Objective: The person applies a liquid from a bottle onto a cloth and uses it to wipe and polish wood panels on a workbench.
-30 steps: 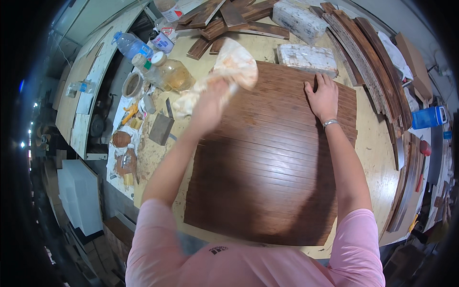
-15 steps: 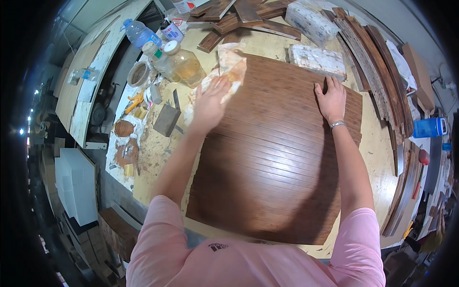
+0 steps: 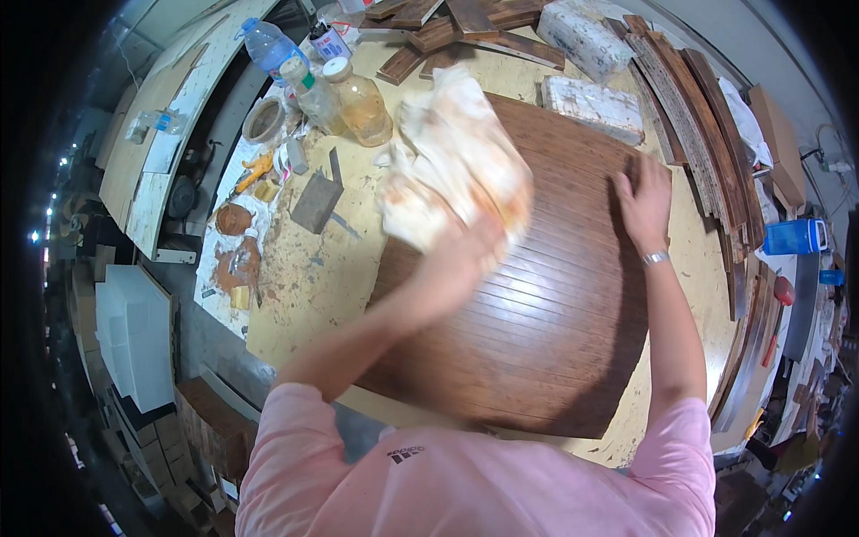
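Observation:
A slatted dark-brown wooden panel (image 3: 555, 349) lies on the work table in front of me. My left hand (image 3: 467, 251), smeared by motion, grips a stained white cloth (image 3: 452, 161) over the panel's left part; the cloth is bunched and also blurred. At the upper right of the panel rests my right hand (image 3: 646, 197), palm down near the side edge, thumb apart from the fingers. It holds no loose thing, and a metal bracelet circles its wrist.
A jar of amber liquid (image 3: 360, 107), a clear bottle (image 3: 313, 100) and a larger blue-tinted bottle (image 3: 271, 52) stand at the back left. Dark wood strips (image 3: 447, 34) lie behind, white wrapped blocks (image 3: 592, 107) beside them. Long boards (image 3: 707, 134) line the right side.
My left hand has swept right and nearer to me with the cloth, which now spreads over the panel. My right hand has shifted slightly right and nearer. The panel looks slightly shifted in view.

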`<move>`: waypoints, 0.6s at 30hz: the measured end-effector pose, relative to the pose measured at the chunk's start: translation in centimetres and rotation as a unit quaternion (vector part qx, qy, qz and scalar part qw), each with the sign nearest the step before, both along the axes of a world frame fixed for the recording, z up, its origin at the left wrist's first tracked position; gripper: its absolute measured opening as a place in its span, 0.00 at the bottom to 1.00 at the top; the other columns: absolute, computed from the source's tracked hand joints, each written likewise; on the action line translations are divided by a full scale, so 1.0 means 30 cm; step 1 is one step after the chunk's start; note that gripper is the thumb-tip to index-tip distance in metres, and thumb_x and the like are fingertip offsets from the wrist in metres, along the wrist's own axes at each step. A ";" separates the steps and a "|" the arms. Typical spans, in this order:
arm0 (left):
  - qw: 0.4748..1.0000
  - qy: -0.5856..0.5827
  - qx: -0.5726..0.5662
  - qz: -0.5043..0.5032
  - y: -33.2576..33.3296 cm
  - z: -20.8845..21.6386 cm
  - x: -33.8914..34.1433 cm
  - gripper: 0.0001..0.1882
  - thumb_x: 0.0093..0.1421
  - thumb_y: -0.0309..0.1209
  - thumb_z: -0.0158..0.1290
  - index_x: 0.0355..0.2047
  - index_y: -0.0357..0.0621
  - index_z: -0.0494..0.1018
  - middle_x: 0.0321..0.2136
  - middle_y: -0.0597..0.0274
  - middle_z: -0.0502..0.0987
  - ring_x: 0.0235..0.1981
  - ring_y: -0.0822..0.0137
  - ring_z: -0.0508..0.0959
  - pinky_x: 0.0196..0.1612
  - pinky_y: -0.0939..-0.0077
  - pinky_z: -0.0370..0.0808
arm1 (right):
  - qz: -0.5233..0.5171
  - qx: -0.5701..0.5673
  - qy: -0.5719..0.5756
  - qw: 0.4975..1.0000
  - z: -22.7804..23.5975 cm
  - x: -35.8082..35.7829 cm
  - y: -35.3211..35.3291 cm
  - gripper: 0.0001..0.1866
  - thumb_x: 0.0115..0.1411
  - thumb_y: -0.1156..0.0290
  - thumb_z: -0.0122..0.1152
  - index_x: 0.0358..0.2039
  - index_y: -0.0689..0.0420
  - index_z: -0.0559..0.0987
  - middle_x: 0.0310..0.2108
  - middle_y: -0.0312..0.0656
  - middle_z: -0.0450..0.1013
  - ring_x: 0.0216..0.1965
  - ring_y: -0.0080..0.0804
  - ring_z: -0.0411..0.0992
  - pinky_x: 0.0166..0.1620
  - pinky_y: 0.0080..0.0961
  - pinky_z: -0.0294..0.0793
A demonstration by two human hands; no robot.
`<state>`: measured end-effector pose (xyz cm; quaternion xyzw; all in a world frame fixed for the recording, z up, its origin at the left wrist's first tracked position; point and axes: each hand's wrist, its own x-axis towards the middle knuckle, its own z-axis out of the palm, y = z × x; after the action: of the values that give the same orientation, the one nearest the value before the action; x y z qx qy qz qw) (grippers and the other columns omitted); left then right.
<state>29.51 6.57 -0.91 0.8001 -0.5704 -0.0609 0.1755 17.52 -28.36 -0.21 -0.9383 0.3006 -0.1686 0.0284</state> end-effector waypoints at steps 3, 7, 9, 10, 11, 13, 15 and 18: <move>0.991 0.035 -0.048 -0.118 0.039 0.051 -0.101 0.26 0.61 0.24 0.48 0.61 0.41 0.67 0.61 0.48 0.68 0.63 0.51 0.67 0.64 0.53 0.63 | -0.124 0.077 -0.053 0.988 -0.075 -0.293 -0.101 0.38 0.64 0.52 0.58 0.65 0.66 0.61 0.68 0.60 0.54 0.68 0.54 0.56 0.69 0.42 0.53; 0.992 -0.058 -0.105 0.051 -0.061 0.046 0.132 0.22 0.62 0.26 0.51 0.56 0.35 0.70 0.57 0.48 0.72 0.58 0.56 0.72 0.59 0.54 0.66 | -0.138 0.461 -0.189 0.856 -0.114 -0.423 -0.031 0.42 0.67 0.55 0.55 0.69 0.70 0.49 0.68 0.59 0.55 0.69 0.43 0.54 0.69 0.32 0.52; 0.995 -0.085 0.010 0.047 -0.159 0.071 0.077 0.23 0.60 0.27 0.52 0.56 0.34 0.70 0.61 0.50 0.68 0.62 0.57 0.68 0.58 0.55 0.66 | -0.124 0.477 -0.199 0.847 -0.133 -0.410 -0.013 0.41 0.68 0.59 0.55 0.69 0.69 0.47 0.67 0.59 0.55 0.68 0.42 0.55 0.68 0.30 0.53; 0.994 -0.048 0.101 -0.007 -0.217 0.120 0.004 0.22 0.60 0.28 0.52 0.54 0.34 0.71 0.61 0.51 0.68 0.62 0.57 0.67 0.58 0.55 0.66 | -0.123 0.476 -0.205 0.847 -0.130 -0.410 -0.002 0.41 0.68 0.59 0.55 0.69 0.69 0.47 0.67 0.59 0.55 0.68 0.42 0.55 0.68 0.29 0.53; 0.993 -0.093 -0.051 -0.046 -0.225 -0.027 -0.073 0.17 0.60 0.29 0.52 0.49 0.37 0.73 0.50 0.51 0.73 0.54 0.52 0.71 0.54 0.52 0.68 | -0.115 0.477 -0.211 0.845 -0.123 -0.396 0.010 0.41 0.68 0.59 0.55 0.69 0.70 0.47 0.68 0.59 0.55 0.68 0.42 0.55 0.68 0.29 0.53; 0.979 -0.080 -0.139 -0.129 -0.225 -0.006 -0.225 0.16 0.59 0.28 0.51 0.48 0.38 0.73 0.48 0.51 0.73 0.52 0.51 0.72 0.54 0.53 0.69 | -0.115 0.434 -0.198 0.871 -0.129 -0.406 0.007 0.40 0.69 0.58 0.53 0.69 0.70 0.48 0.65 0.63 0.58 0.67 0.46 0.59 0.67 0.31 0.57; 0.980 -0.024 -0.065 -0.185 -0.238 -0.029 -0.200 0.21 0.59 0.26 0.51 0.54 0.39 0.71 0.55 0.48 0.72 0.57 0.51 0.72 0.60 0.54 0.67 | -0.132 0.376 -0.157 0.903 -0.136 -0.407 -0.006 0.39 0.69 0.57 0.51 0.68 0.71 0.48 0.61 0.67 0.62 0.64 0.51 0.62 0.65 0.33 0.60; 0.999 0.001 0.034 0.001 -0.265 0.099 0.057 0.23 0.60 0.27 0.52 0.57 0.36 0.69 0.56 0.43 0.71 0.58 0.50 0.71 0.61 0.52 0.65 | -0.181 0.311 -0.089 0.929 -0.104 -0.377 0.034 0.35 0.70 0.56 0.48 0.65 0.72 0.53 0.52 0.71 0.68 0.56 0.61 0.68 0.58 0.41 0.66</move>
<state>31.23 -1.39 2.05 0.8058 -0.5674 -0.0807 0.1489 6.21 -27.33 -3.34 -0.7930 0.4991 -0.1518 0.3147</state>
